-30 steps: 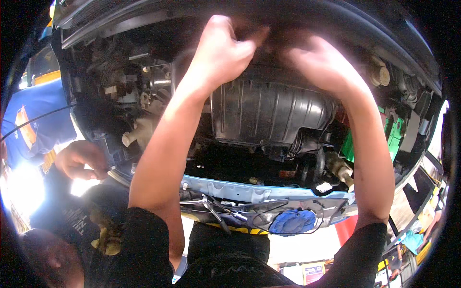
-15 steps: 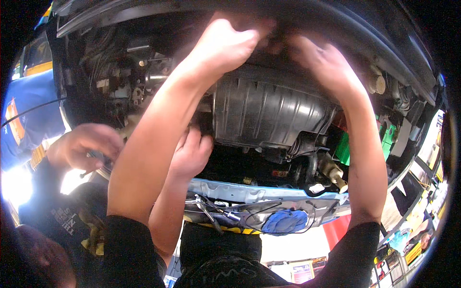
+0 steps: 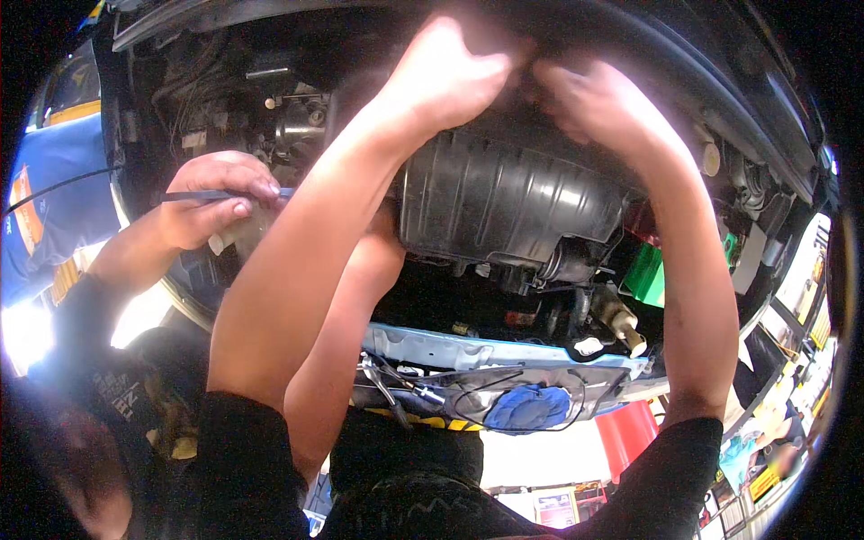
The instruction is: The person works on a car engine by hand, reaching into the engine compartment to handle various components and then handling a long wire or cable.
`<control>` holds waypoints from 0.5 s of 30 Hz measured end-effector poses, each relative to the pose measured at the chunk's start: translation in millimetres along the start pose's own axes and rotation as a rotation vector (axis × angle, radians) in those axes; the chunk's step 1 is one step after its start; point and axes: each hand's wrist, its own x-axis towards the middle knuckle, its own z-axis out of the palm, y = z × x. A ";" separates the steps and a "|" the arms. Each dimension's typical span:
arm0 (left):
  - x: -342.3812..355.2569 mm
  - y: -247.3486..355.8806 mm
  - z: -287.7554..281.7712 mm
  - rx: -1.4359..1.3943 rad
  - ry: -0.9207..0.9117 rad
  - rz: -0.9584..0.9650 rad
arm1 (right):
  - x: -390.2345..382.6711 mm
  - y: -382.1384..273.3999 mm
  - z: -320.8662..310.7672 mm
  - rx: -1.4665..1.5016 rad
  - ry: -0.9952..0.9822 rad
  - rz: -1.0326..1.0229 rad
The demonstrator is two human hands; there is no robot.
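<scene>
Both my arms reach up to the dark top of an open engine bay. My left hand (image 3: 454,81) is closed, its fingertips lost in shadow at the underside of a dark panel (image 3: 558,22). Close beside it, my right hand (image 3: 601,101) has its fingers bent in toward the left one and slightly blurred. What either hand grips is hidden in the dark. Just below them sits a large ribbed black plastic cover (image 3: 513,202). A co-worker's hand (image 3: 220,193) at the left pinches a thin, flat dark strip (image 3: 202,195).
A co-worker's other arm (image 3: 337,333) passes behind my left forearm. Along the bay's lower edge runs a light blue body panel (image 3: 450,346), with a ratchet (image 3: 385,389) and a blue cloth (image 3: 529,409) beyond it. A green part (image 3: 644,274) is next to my right forearm.
My left hand has shifted slightly right, and my right hand's fingers have turned a little. The co-worker's left-side hand has risen with the thin strip; their other hand has slipped behind my forearm.
</scene>
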 end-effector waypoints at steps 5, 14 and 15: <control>1.8 -5.5 11.0 -0.050 0.045 0.061 | 12.3 22.2 13.6 -0.080 0.268 -0.228; 12.8 -7.1 -26.2 -0.087 -0.151 -0.104 | -9.5 -17.9 7.9 0.272 0.360 0.058; 12.3 -8.0 -31.0 0.290 -0.180 0.093 | 3.1 -2.1 4.3 0.328 0.273 0.085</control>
